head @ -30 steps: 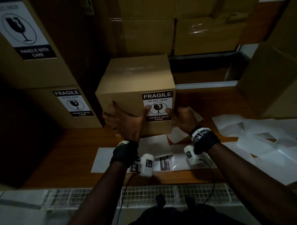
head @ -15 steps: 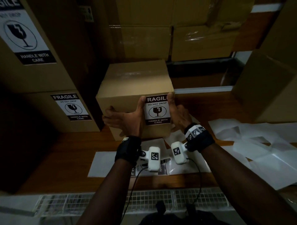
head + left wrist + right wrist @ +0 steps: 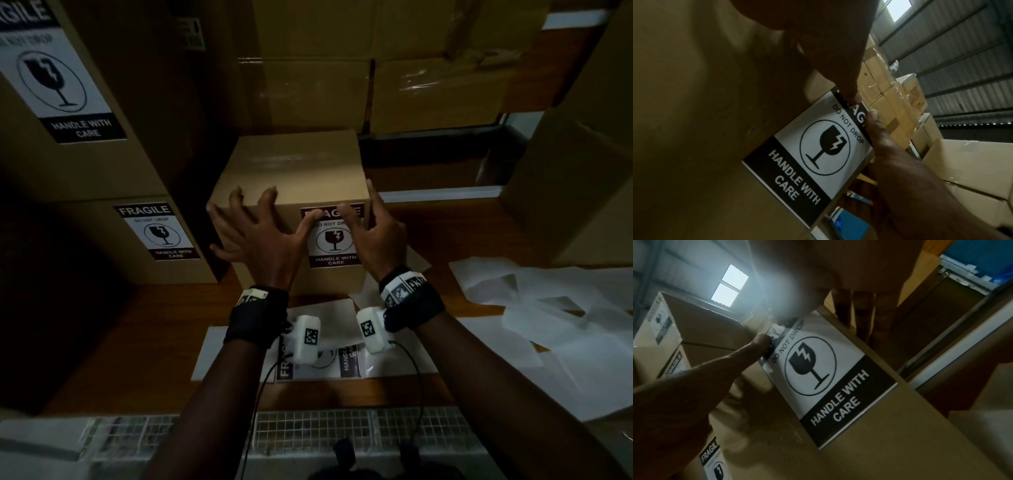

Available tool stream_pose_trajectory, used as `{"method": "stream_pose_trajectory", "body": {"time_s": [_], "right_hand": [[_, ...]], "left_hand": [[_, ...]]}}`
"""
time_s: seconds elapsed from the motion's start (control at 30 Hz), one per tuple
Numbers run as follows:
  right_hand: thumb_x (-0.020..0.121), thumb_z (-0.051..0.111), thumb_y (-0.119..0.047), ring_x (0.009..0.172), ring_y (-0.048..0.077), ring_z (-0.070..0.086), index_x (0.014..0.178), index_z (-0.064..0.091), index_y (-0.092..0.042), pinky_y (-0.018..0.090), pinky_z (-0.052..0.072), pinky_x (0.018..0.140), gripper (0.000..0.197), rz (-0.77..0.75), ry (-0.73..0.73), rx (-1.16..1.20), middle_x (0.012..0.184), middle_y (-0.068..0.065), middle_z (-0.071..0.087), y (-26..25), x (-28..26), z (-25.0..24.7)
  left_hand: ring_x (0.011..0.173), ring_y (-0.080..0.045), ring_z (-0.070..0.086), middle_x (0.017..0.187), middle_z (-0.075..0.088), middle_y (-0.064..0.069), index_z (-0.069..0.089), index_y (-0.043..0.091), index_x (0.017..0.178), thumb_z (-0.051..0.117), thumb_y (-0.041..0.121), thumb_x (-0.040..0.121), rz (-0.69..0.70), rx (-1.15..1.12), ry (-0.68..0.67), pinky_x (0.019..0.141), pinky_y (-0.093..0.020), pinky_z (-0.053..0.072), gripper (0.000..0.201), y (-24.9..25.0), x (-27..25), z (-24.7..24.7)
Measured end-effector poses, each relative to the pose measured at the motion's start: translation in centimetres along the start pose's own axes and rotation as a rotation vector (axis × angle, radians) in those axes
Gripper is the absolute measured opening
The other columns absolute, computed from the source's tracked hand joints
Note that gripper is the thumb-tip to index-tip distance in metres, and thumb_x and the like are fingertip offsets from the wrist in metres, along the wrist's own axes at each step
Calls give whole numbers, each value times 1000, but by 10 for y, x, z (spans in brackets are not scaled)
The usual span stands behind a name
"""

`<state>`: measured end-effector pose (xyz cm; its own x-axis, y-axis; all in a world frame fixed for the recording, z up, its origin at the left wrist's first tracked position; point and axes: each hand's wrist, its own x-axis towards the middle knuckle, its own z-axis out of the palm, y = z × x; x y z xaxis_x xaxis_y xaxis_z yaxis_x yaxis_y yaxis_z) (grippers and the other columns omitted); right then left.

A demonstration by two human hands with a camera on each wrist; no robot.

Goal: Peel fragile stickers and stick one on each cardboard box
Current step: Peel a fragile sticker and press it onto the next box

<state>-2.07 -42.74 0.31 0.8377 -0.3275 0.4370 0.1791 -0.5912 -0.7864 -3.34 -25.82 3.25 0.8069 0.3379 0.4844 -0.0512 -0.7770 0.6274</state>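
Note:
A brown cardboard box [image 3: 291, 171] stands on the wooden table [image 3: 137, 342] in front of me. A black-and-white fragile sticker [image 3: 334, 243] lies flat on its front face, right of centre. My left hand [image 3: 263, 233] is spread over the front face and top edge, its thumb pressing the sticker's top left. My right hand [image 3: 373, 229] is at the box's right corner, thumb on the sticker's top band. In the left wrist view both thumbs touch the top of the sticker [image 3: 818, 146]. The right wrist view shows the sticker [image 3: 830, 378] smooth below them.
Two stacked boxes with a fragile sticker [image 3: 161, 233] each stand at the left. More boxes [image 3: 342, 92] line the back, another box [image 3: 582, 188] stands at the right. A sticker sheet [image 3: 349, 363] lies under my wrists. Peeled white backing papers [image 3: 548, 325] litter the right.
Both thumbs have slid up the sticker from its sides to its top band. My left fingers have spread out over the box's top edge.

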Motion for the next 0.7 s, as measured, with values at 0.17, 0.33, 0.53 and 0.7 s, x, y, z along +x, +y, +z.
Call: {"method": "stream_pose_trajectory", "body": {"time_s": [0.17,0.33,0.53,0.7], "right_hand": [[96,35,-72,79,15,74,132,67,-18,40,62,63,72,-41,56,87,90,6,77,18,0,-8],[101,59,-38,88,1,69,136,62,-16,18,59,71,42,-91,39,135,106,2,77,26,-12,-11],[94,70,-35,106,5,66,138,60,-19,26,58,85,47,4,-113,141,124,-2,71,37,-35,-11],[95,69,-30,100,11,67,133,61,-17,31,60,82,41,95,-161,92,120,-1,69,52,-63,-9]], "left_hand": [[151,-40,0,159,29,-3,60,44,127,63,80,76,6,-13,16,110,-75,12,63,-6,10,1],[150,-44,6,157,31,-3,55,46,133,56,77,83,97,58,6,107,-74,20,59,-17,11,-5],[153,-40,4,166,14,-13,27,41,154,70,64,80,257,187,-43,108,-73,17,88,-57,-6,-4],[151,-41,15,165,17,-18,26,32,155,58,63,83,220,136,-203,109,-74,27,85,-101,-42,-4]]}}
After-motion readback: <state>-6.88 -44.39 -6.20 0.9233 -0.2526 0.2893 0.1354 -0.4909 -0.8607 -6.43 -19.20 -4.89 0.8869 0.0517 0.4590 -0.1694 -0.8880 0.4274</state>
